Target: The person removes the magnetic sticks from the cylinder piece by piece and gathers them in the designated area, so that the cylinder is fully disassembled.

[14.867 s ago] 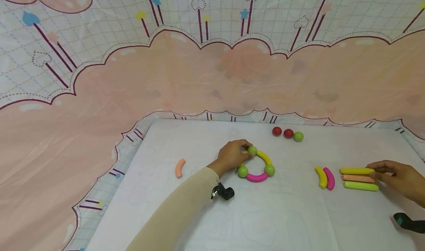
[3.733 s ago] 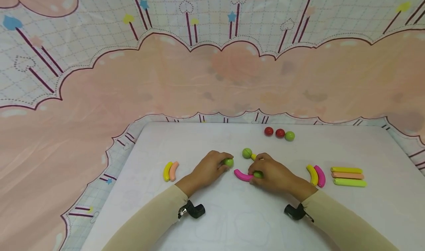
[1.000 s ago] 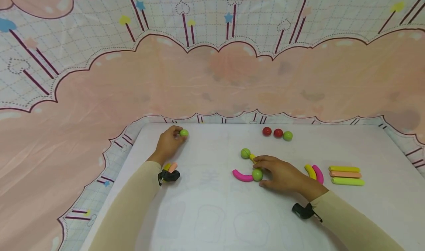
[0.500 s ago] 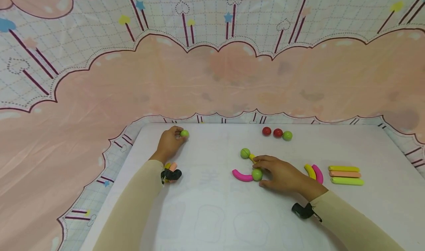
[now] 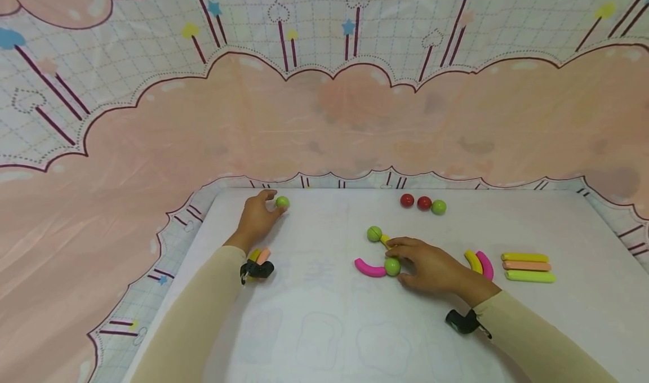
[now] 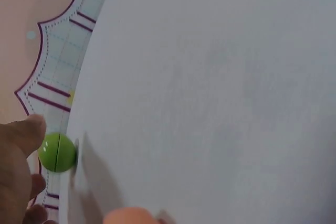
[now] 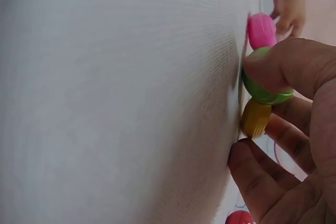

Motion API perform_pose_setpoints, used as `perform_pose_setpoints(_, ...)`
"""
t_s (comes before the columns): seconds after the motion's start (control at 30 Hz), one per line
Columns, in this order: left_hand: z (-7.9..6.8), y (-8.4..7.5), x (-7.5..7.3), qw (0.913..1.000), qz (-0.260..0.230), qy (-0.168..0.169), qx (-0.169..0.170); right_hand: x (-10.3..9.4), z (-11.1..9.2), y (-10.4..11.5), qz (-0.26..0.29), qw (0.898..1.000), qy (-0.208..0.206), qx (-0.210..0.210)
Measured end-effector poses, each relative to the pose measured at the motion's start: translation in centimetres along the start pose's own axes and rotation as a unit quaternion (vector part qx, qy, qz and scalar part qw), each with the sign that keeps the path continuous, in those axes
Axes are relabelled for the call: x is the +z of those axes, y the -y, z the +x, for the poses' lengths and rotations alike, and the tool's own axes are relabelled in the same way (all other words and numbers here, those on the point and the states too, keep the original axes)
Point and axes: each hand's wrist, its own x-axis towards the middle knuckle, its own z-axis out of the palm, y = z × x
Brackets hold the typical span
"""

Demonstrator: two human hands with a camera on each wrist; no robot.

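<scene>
At the back left of the white table [image 5: 314,293], my left hand [image 5: 256,219] has its thumb and fingers spread around a green ball [image 6: 56,152], with gaps showing between them. My right hand [image 5: 431,267] curves loosely beside another green ball [image 5: 392,266], which joins a pink curved stick [image 5: 369,267] and a yellow curved stick [image 7: 255,118]. The right hand hides much of the yellow stick. At its far end is a third green ball [image 5: 374,234] with a seam. In the right wrist view the thumb overlaps the middle ball.
Yellow and peach curved sticks [image 5: 263,255] lie under the left wrist, partly hidden. Two red balls [image 5: 424,203] and a green ball [image 5: 439,207] stand at the back. To the right lie yellow and pink curved sticks [image 5: 485,265] and three straight sticks [image 5: 529,266].
The closed ring has come apart; a yellow curved stick now lies by the peach one. My left hand has carried a green ball to the back left and loosened its fingers. The right hand's grip has relaxed.
</scene>
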Motion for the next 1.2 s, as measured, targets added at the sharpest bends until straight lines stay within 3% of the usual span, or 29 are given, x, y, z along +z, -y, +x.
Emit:
perform_pose_setpoints(0.2,-0.5,-1.8,0.6,0.9931,0.020,-0.092,0.070,0.1,0.0,-0.2,-0.001,1.000,-0.002,-0.004)
perform_pose_setpoints(0.3,-1.5,-3.4,1.2,0.9885,0.032,-0.096,0.113,0.1,0.1,-0.2,-0.004,1.000,-0.004,-0.005)
perform_pose_setpoints(0.4,-2.8,-4.9,2.1,0.9853,0.049,-0.070,0.148,0.2,0.1,-0.1,-0.011,1.000,-0.006,-0.005)
perform_pose_setpoints(0.63,-6.3,-8.3,4.0,0.9718,0.092,0.027,0.216,0.3,0.1,0.3,-0.029,0.999,-0.027,-0.015)
perform_pose_setpoints(0.93,-9.5,-11.1,6.6,0.9394,0.116,0.131,0.295,0.7,0.2,0.9,-0.041,0.999,-0.033,-0.012)
perform_pose_setpoints(1.07,-10.4,-11.7,7.6,0.9284,0.121,0.156,0.314,0.8,0.2,1.3,-0.036,0.999,-0.036,-0.010)
perform_pose_setpoints(1.2,-10.8,-12.0,8.4,0.9221,0.139,0.155,0.326,1.0,0.2,1.4,-0.048,0.997,-0.049,-0.023)
